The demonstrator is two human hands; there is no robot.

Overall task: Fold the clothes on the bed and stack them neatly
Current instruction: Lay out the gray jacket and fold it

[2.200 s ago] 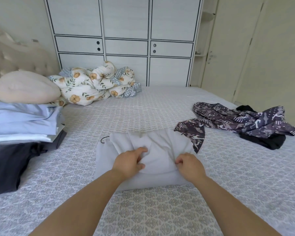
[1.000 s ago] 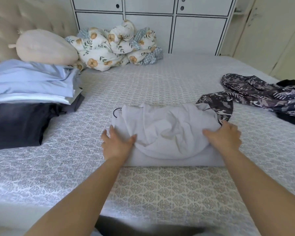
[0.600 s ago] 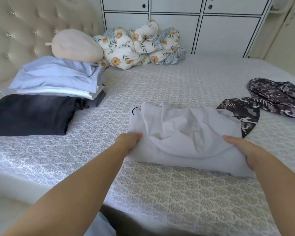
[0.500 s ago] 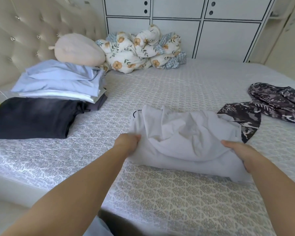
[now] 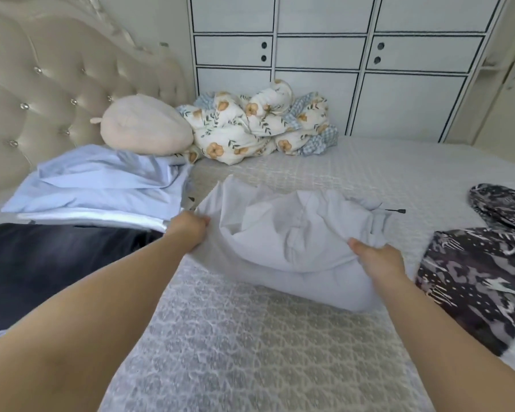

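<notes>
While both hands (image 5: 283, 242) grip its ends, the folded white garment (image 5: 292, 248) sags, rumpled.

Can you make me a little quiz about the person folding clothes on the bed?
1. True or false: both hands are holding the white folded garment.
2. Which lies nearest the right hand? A) the floral quilt B) the dark patterned garment C) the beige pillow
3. Fill in: the pile of folded clothes sits on the person's ____ side, by the headboard.

Key
1. True. The left hand grips its left edge, the right hand grips its right edge.
2. B
3. left
</notes>
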